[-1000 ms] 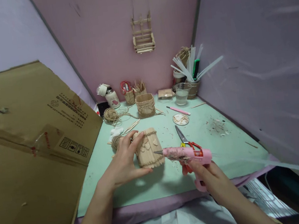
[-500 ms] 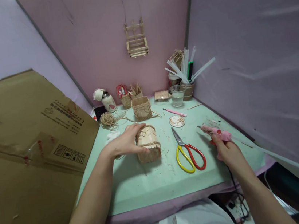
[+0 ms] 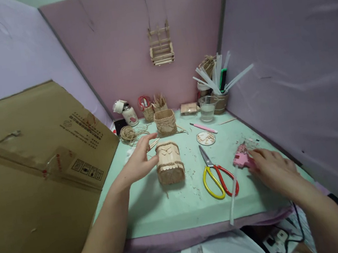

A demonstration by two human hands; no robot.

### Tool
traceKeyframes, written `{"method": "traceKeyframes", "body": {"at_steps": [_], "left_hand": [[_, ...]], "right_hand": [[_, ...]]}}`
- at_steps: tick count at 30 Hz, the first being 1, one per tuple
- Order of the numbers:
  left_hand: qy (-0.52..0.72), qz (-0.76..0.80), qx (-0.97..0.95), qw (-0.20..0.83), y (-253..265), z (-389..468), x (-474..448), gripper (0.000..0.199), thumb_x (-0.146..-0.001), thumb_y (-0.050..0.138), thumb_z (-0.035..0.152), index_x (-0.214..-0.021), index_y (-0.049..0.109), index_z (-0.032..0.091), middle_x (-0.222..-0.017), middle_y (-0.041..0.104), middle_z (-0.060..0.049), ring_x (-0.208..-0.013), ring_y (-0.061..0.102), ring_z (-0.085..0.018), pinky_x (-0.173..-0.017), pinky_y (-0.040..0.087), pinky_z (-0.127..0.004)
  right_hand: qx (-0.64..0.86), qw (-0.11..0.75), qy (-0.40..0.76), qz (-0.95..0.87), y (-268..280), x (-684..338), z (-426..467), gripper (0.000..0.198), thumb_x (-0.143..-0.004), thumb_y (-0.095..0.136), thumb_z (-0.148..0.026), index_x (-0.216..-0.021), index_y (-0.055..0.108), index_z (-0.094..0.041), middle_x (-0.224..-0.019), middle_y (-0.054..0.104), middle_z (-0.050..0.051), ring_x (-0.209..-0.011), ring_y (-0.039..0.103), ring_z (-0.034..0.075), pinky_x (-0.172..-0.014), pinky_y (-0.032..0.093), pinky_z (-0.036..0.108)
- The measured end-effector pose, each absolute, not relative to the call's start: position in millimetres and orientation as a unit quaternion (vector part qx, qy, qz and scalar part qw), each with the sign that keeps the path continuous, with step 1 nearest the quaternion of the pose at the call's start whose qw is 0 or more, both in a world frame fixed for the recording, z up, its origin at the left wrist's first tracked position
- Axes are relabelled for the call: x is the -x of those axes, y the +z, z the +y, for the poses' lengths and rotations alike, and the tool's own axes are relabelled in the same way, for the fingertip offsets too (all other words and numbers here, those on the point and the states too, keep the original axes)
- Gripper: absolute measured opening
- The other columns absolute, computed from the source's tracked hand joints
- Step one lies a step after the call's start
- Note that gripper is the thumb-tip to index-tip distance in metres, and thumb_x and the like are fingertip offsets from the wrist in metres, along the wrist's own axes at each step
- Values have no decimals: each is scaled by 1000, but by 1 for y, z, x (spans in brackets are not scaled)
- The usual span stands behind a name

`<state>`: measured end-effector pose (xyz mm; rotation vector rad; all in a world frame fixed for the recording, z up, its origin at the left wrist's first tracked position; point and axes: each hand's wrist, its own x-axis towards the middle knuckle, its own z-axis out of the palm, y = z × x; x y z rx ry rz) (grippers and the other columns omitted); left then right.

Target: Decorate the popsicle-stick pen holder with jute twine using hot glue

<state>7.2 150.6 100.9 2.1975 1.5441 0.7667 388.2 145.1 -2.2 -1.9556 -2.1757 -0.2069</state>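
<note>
Beside the small wooden basket (image 3: 170, 163) my left hand (image 3: 140, 159) has its fingers apart, the thumb close to the basket's left side. The basket lies on its side, with rope bands and thin wood pieces on it. At the right my right hand (image 3: 272, 169) grips a pink hot glue gun (image 3: 241, 158) low over the table; its handle is mostly hidden by the fingers. A white glue stick (image 3: 235, 201) sticks out of the gun toward the front edge. Between the hands lie scissors (image 3: 215, 174) with one yellow and one red handle.
Behind stand another small basket (image 3: 165, 123), a twine coil (image 3: 128, 135), a cup of liquid (image 3: 208, 109) and a pot of glue sticks (image 3: 220, 102). A round dish (image 3: 206, 138) and pink pen (image 3: 203, 128) lie mid-table. A cardboard box (image 3: 38, 172) fills the left.
My left hand has let go of the basket and drawn slightly left. My right hand has turned the glue gun so its glue stick points toward the front edge. The view has shifted a little.
</note>
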Motion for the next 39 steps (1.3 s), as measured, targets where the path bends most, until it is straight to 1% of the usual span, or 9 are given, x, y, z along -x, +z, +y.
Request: {"method": "traceKeyframes", "body": {"at_steps": [2,5,9,19,22,25,29,32,39], "left_hand": [[256,548,-783,146,103,148,-18,60,-79,49,18,-138,37,22,-135,47,-11,-111,49,-22,-99,43,-41],[233,542,-798,121,103,148,-34,60,-78,48,14,-137,37,19,-135,46,-12,-127,42,-26,-106,38,-43],[235,535,-805,106,99,150,-48,60,-76,49,14,-135,38,17,-132,47,-13,-127,41,-28,-107,38,-46],[310,549,-765,131,92,144,-41,51,-81,53,21,-132,44,19,-132,53,-12,-123,47,-25,-103,41,-42],[349,566,-724,185,93,143,-37,43,-85,57,31,-126,51,20,-115,64,-8,-93,60,-19,-81,49,-33],[368,572,-706,198,94,144,-35,29,-85,59,33,-111,63,21,-89,68,-2,-67,56,-13,-63,45,-27],[351,555,-738,154,93,147,-36,16,-87,54,24,-91,69,21,-86,71,-2,-77,60,-16,-70,47,-29],[310,542,-774,106,90,148,-39,14,-86,54,20,-88,68,21,-89,71,-3,-83,61,-18,-75,47,-31],[239,537,-808,49,85,150,-42,15,-90,52,20,-83,65,18,-83,64,-4,-80,58,-18,-71,43,-29]], "right_hand": [[608,212,-62,-762,25,-369,143,30,-89,54,-30,-118,60,-22,-122,64,15,-109,58,35,-83,45,48],[449,354,33,-820,75,-317,139,22,-92,56,-34,-110,61,-24,-110,69,9,-106,61,27,-89,43,42],[341,411,96,-840,113,-248,145,12,-87,66,-29,-95,61,-21,-95,70,5,-94,62,23,-87,38,39],[343,419,215,-812,101,-214,171,14,-89,57,-17,-75,58,-20,-76,64,1,-73,56,16,-71,37,29],[362,406,262,-797,100,-215,178,14,-89,55,-18,-75,56,-20,-75,63,0,-72,55,15,-68,37,27],[386,367,298,-792,94,-216,187,14,-88,53,-21,-74,54,-20,-74,61,0,-73,53,15,-67,36,27],[408,321,311,-796,76,-218,199,12,-88,51,-21,-77,54,-20,-78,61,1,-76,54,16,-69,37,27],[414,306,297,-804,64,-221,204,12,-89,49,-19,-77,53,-20,-80,61,2,-79,54,17,-71,37,28],[412,297,289,-811,50,-219,203,15,-89,46,-14,-77,52,-19,-79,59,2,-78,53,16,-71,38,28]]}}
